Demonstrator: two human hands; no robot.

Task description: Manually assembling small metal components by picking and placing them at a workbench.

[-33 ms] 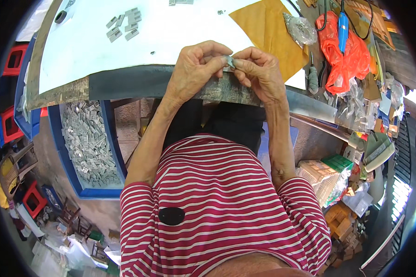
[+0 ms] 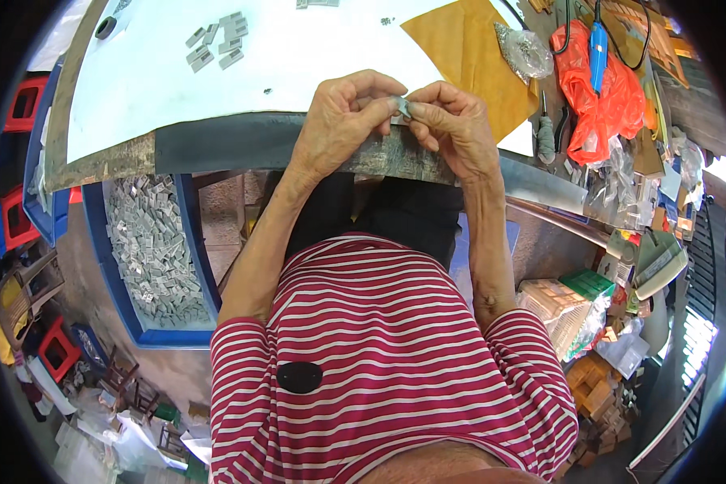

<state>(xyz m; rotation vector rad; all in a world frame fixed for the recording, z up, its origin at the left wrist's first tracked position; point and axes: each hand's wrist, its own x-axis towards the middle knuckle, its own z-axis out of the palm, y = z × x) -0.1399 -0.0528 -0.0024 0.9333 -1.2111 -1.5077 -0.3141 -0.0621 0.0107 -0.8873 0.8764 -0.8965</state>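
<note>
Over the table's near edge, my left hand and my right hand meet, thumbs and fingertips pinched on one small grey piece. The fingers cover most of it, so its exact shape is hidden. Several flat grey rectangular pieces lie in a cluster on the white sheet, up and left of my hands. A tiny heap of dark bits sits on the sheet just left of my left hand, and another small heap is farther off.
Below the table at left, a blue tray holds many similar grey pieces. Brown paper and a clear bag of small parts lie at right. Beyond them are a red plastic bag, a blue corded tool and a grey-handled tool.
</note>
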